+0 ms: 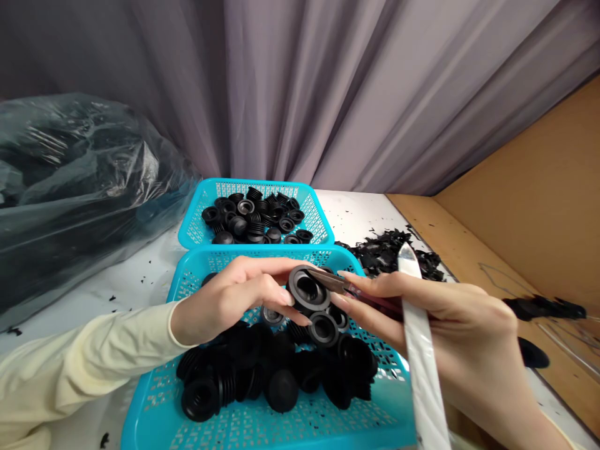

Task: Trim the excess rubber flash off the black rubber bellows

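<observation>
My left hand (253,290) pinches a round black ribbed rubber part (307,306), its open ring end facing me, above the front blue basket (154,375). In my right hand (450,312) is a narrow pointed metal tool (330,281) with a dark reddish handle; its exact kind is hard to make out. The tool's tip touches the rim of the rubber part. A white-wrapped strip with a pointed metal end (422,350) crosses in front of my right hand. More black bellows-like parts (281,387) lie in the basket below.
Behind stands a second blue basket (187,228) with many similar black parts. Black scraps (384,250) are heaped on the white table (347,206) at the right. A large clear plastic bag (89,181) sits left. A curtain (290,87) and wooden panel (539,169) border the table.
</observation>
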A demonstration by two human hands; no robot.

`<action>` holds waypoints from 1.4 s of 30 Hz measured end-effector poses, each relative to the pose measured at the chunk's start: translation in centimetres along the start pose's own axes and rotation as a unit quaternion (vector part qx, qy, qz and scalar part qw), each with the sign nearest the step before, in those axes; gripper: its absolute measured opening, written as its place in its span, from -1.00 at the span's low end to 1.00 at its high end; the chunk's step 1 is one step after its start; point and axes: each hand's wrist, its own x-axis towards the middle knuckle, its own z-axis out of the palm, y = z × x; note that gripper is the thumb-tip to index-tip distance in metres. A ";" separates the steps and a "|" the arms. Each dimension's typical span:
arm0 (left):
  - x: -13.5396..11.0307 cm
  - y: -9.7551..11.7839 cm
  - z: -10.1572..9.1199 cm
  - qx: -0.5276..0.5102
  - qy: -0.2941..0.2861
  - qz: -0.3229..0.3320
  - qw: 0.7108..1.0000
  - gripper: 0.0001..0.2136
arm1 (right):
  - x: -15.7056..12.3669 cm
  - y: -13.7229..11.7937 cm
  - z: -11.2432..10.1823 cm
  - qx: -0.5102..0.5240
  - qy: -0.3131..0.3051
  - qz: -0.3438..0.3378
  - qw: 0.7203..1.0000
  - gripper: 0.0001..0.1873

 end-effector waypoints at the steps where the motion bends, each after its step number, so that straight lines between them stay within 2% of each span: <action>1: 0.0 0.1 0.0 0.003 -0.002 -0.001 1.000 -0.56 | 0.0 0.0 -0.1 0.002 -0.002 -0.001 1.000 -0.84; 14: 0.0 0.4 -0.2 0.033 -0.026 -0.002 0.999 -0.61 | 0.0 -0.1 0.0 0.024 -0.022 -0.030 0.999 -0.82; 22: 0.1 0.1 -0.2 -0.016 -0.037 0.011 0.999 -0.61 | -0.2 -0.1 0.0 0.012 -0.023 -0.023 0.999 -0.82; 27: 0.1 -0.1 -0.2 -0.091 -0.056 0.014 0.994 -0.66 | -0.2 0.0 0.3 0.025 -0.011 -0.049 0.998 -0.82; 30: 0.1 -0.1 -0.2 -0.107 -0.059 0.007 0.993 -0.67 | -0.1 0.0 0.2 0.015 -0.022 -0.052 0.998 -0.83; 36: 0.2 -0.1 -0.3 -0.141 -0.072 0.003 0.987 -0.67 | 0.1 0.1 0.3 0.044 -0.003 -0.106 0.993 -0.77; 42: 0.0 -0.3 -0.1 -0.165 -0.097 0.000 0.982 -0.62 | 0.0 0.1 0.3 0.108 -0.036 -0.077 0.991 -0.90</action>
